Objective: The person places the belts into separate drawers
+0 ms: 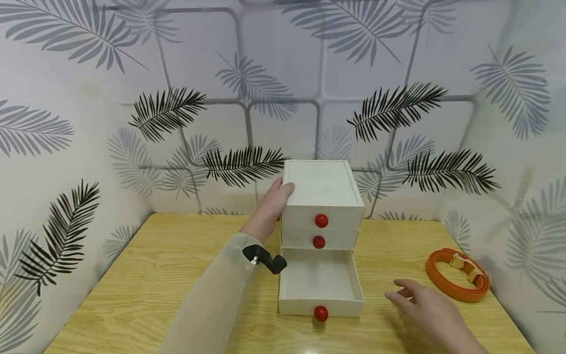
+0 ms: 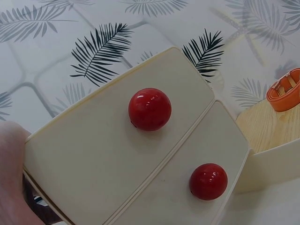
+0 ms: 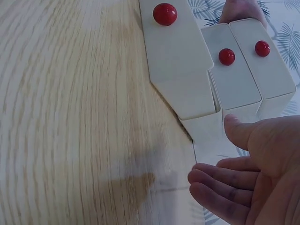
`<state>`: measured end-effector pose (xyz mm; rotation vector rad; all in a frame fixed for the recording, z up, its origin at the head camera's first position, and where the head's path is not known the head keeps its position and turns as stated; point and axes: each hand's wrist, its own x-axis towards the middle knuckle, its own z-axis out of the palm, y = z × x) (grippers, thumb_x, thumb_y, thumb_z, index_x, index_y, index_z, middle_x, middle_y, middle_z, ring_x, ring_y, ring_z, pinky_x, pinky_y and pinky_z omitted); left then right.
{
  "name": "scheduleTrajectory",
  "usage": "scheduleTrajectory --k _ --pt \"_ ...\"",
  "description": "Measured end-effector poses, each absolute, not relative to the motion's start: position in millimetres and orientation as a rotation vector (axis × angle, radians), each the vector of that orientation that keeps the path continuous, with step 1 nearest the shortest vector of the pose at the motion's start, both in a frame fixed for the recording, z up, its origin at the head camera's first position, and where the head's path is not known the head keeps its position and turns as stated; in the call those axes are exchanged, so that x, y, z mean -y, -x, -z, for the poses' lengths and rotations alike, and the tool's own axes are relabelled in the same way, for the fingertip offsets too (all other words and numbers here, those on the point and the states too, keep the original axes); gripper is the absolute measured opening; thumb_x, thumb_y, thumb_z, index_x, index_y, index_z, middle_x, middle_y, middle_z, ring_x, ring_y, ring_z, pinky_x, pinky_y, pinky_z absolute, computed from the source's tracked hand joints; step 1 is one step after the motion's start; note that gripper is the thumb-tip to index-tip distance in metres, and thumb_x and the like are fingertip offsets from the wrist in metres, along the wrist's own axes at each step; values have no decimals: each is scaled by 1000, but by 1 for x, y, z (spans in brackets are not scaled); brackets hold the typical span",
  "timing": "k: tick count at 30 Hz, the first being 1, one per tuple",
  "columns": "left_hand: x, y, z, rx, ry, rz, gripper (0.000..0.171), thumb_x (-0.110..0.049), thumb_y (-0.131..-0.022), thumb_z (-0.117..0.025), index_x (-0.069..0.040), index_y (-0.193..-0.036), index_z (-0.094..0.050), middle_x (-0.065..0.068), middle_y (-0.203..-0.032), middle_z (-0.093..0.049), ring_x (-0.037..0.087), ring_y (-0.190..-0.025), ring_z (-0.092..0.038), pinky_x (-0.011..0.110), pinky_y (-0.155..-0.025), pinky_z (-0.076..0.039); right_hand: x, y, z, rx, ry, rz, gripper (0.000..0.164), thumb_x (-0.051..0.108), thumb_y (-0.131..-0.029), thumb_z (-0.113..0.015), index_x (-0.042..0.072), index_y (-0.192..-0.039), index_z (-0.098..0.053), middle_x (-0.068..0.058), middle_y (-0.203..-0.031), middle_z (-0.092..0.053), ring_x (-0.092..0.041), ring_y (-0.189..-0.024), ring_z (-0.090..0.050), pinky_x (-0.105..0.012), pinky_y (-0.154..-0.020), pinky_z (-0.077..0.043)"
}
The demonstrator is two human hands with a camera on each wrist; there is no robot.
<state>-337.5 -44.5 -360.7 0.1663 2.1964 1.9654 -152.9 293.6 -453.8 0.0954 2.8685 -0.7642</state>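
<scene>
A white mini chest of drawers (image 1: 322,182) with red round knobs stands on the wooden table. Its bottom drawer (image 1: 320,278) is pulled out, and nothing lies in it. The upper drawers are closed, their red knobs (image 2: 150,109) facing forward in the left wrist view. My left hand (image 1: 270,204) holds the chest at its upper left edge, with the thumb over the top; the other fingers are mostly hidden along the side. To the right of the open drawer hovers my right hand (image 1: 426,309), fingers loosely bent and holding nothing. The right wrist view shows its palm (image 3: 276,164).
A coiled orange belt (image 1: 460,290) with a gold-coloured buckle lies at the table's right edge, beyond my right hand. Walls with leaf-patterned paper (image 1: 283,78) close off the back and both sides of the table (image 1: 194,255).
</scene>
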Motion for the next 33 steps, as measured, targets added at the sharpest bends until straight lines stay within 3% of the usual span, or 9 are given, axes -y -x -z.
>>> scheduleTrajectory --k 4,8,21,29,33 --pt "44 337 361 -2203 -165 -1963 65 -46 -116 -45 -26 -175 -28 12 -174 -36 41 -154 -38 68 -122 -31 -299 153 455 -2989 -63 677 74 61 -107 -65 -2 -147 -65 -7 -120 -80 -27 -102 -76 -56 -84 -60" --pt "44 336 360 -2201 -162 -1960 66 -46 -116 -45 -26 -176 -27 12 -174 -36 41 -153 -39 68 -121 -32 -305 152 458 -3077 -42 652 80 61 -107 -66 -5 -151 -59 -13 -125 -78 -31 -104 -76 -56 -83 -60" --pt "45 336 360 -2188 -165 -1965 66 -46 -116 -45 -26 -176 -26 13 -175 -34 42 -153 -38 69 -121 -32 -328 150 472 -3298 -27 496 81 55 -106 -71 -5 -157 -52 -37 -147 -58 -61 -127 -58 -76 -92 -51" --pt "45 336 360 -2201 -179 -1953 68 -46 -116 -44 -25 -177 -23 13 -176 -32 41 -154 -36 69 -122 -30 -349 152 484 -3536 169 425 67 32 -95 -90 -9 -140 -64 -35 -132 -68 -59 -111 -66 -74 -93 -49" --pt "45 338 361 -2203 -180 -1955 68 -46 -116 -44 -25 -177 -24 12 -176 -33 41 -154 -36 68 -122 -31 -361 154 488 -3613 223 357 64 30 -90 -93 -10 -133 -68 -35 -127 -70 -59 -109 -66 -78 -94 -45"
